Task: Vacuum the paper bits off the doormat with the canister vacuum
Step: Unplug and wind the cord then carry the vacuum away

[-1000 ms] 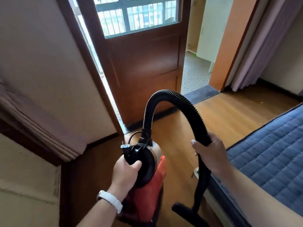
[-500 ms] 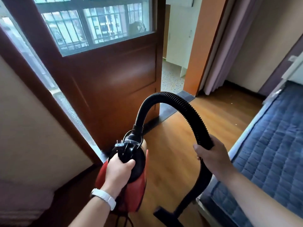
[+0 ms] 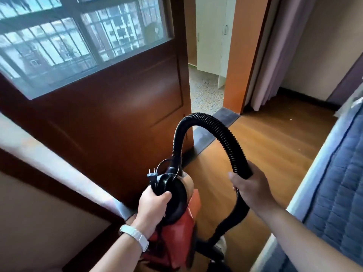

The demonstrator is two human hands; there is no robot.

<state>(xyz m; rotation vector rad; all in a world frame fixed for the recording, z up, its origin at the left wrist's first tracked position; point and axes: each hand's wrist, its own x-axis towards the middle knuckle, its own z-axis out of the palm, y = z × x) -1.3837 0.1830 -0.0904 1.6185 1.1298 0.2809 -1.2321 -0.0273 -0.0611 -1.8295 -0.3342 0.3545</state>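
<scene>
I carry a red canister vacuum (image 3: pixel 176 230) with a black top off the floor. My left hand (image 3: pixel 152 205) grips its black handle, together with the power plug (image 3: pixel 152 176) and cord. My right hand (image 3: pixel 250 188) is closed round the black ribbed hose (image 3: pixel 218 130), which arches up from the canister and runs down to a black nozzle (image 3: pixel 214 252) near the bottom edge. A dark grey doormat (image 3: pixel 214 128) lies in the open doorway ahead. I cannot make out paper bits on it.
A brown wooden door (image 3: pixel 117 114) with a glass pane stands open on the left. A blue quilted mattress (image 3: pixel 337 189) fills the right side. Wooden floor (image 3: pixel 271 142) lies between them, with small white specks. An orange door frame (image 3: pixel 241 55) and a curtain (image 3: pixel 275 52) stand beyond.
I have moved forward toward the doorway with the vacuum in both hands. The door and doormat are nearer, and the view has swung to the right.
</scene>
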